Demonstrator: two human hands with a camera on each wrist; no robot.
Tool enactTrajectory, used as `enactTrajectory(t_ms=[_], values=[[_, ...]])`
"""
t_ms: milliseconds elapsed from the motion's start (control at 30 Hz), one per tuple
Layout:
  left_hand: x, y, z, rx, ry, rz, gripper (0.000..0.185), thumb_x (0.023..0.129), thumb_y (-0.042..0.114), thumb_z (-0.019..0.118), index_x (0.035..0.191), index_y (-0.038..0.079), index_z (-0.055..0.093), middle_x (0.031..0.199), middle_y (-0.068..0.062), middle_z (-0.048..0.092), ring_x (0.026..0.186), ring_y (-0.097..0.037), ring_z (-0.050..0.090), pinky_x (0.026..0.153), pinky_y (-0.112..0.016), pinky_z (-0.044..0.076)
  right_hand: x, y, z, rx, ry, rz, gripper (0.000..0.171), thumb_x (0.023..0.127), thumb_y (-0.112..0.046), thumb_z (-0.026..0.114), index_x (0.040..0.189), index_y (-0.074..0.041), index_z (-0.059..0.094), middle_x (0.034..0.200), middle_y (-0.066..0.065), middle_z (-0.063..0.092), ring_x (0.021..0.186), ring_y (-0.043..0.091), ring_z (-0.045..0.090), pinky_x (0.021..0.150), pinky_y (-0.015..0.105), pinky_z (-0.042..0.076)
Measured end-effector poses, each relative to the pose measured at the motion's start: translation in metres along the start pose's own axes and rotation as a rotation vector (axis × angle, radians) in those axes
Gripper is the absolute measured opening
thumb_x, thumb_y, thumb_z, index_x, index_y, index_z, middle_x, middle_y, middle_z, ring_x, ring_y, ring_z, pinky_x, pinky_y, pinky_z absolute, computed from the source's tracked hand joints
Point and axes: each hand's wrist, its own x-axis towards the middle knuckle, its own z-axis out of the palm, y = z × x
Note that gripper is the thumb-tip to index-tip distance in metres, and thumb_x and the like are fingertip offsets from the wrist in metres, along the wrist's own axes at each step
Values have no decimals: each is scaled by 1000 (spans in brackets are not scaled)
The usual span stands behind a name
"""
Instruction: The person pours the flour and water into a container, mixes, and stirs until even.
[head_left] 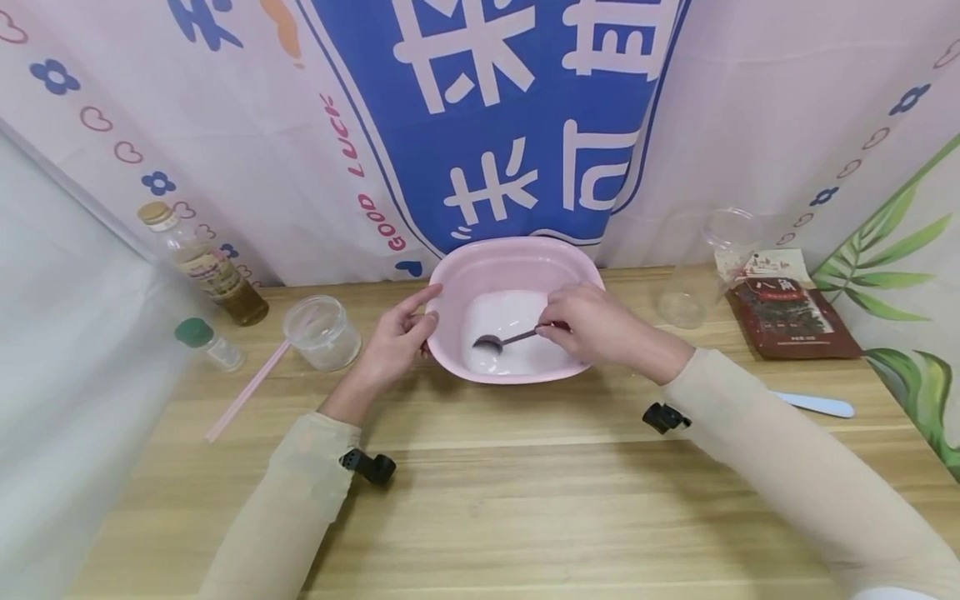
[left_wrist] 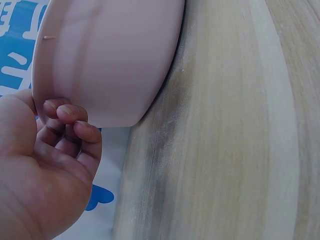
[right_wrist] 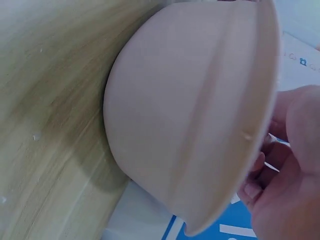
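Observation:
A pink basin (head_left: 517, 377) stands on the wooden table, a white substance (head_left: 510, 312) covering its bottom. My left hand (head_left: 393, 337) grips the basin's left rim; in the left wrist view its fingers (left_wrist: 75, 132) curl beneath the rim. Over the basin's right side, my right hand (head_left: 588, 325) pinches the handle of a dark spoon (head_left: 489, 342). The spoon's bowl is down at the white substance. In the right wrist view the basin's outer wall (right_wrist: 175, 105) hides the spoon and part of the right hand (right_wrist: 285, 175).
At left stand an oil bottle (head_left: 221, 279), a green-capped shaker (head_left: 210, 343) and a clear tub (head_left: 322, 333), with a pink stick (head_left: 247, 392) beside it. At right are a clear plastic cup (head_left: 682, 304), a brown spice packet (head_left: 795, 317) and a light blue utensil (head_left: 817, 405). A printed cloth hangs behind.

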Motion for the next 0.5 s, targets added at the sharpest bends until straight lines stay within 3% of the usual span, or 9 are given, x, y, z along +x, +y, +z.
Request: enactTrajectory(t_ms=[267,500], values=[[-1,0,-1,0,0,5,52,112,13,53,163,8,47,72,0,63,64,-21,59,59,-28,51,-11,-1,-5,18,0,-23,10,100,-11,76,95,-7,84,82,0,69,80,18,59,82,40,52],[-1,1,0,20,4,4,52,112,15,54,163,11,48,73,-1,63,66,-26,59,60,-30,51,-8,7,-6,-96,75,125,12,100,-9,74,93,-5,83,87,8,77,87,30,67,84,45,47]])
